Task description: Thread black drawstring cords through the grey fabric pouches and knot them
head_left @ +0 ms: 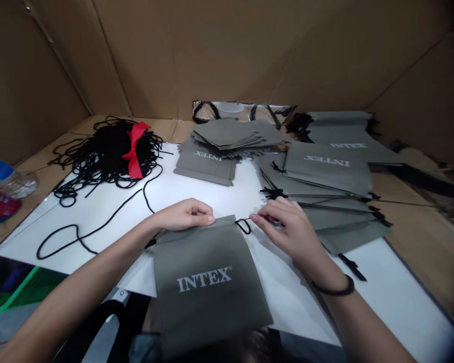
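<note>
With fingers (202, 220) pinched, the left hand (181, 214) holds the near gray bag (208, 302) and the right hand (291, 224) its black string (248, 232) (a loop pokes out), so it looks part done, while stringed bags (327, 176) at right seem finished and the far stack (232, 135) seems not

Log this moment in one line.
left hand: holds gray bag, top edge | right hand: holds black cord near bag's corner | beyond: cord bundle, stacked bags
</note>
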Available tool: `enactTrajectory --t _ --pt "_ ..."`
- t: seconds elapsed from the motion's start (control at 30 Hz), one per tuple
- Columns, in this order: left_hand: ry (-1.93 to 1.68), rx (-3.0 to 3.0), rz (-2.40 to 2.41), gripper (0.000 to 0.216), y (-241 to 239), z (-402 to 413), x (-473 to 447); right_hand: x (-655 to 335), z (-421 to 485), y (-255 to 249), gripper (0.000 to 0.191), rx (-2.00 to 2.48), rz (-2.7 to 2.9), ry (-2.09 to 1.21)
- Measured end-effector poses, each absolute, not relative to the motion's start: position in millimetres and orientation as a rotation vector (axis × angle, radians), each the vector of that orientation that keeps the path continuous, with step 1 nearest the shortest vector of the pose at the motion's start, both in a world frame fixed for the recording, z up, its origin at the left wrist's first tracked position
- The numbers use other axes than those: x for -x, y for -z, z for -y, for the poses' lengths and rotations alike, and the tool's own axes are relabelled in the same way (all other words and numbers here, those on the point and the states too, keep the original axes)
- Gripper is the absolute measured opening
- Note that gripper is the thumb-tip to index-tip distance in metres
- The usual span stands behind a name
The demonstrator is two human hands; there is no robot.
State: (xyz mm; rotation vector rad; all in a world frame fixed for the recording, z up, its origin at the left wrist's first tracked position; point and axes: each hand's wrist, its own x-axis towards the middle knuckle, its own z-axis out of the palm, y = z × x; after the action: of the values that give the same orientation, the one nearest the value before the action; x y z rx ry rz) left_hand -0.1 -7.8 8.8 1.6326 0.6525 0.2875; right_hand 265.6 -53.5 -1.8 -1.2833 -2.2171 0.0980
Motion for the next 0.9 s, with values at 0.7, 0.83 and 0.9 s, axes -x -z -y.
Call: enactTrajectory --t 0.7,0.83,0.9 --pt "-0.337 -1.668 -0.580 0.041 -8.1 18.0 -8.9 -266.4 52.6 -1.4 0.035 1.216 2.235 -0.169" --pt "-0.343 -1.690 -0.523 0.038 -7.0 21.6 -11.6 -260.1 55.9 -4.0 0.033 1.151 2.248 -0.219" --pt "-0.344 -1.697 -0.499 0.037 -6.1 23.3 -13.4 -255.1 57.8 -4.0 0.030 1.118 2.270 -0.244"
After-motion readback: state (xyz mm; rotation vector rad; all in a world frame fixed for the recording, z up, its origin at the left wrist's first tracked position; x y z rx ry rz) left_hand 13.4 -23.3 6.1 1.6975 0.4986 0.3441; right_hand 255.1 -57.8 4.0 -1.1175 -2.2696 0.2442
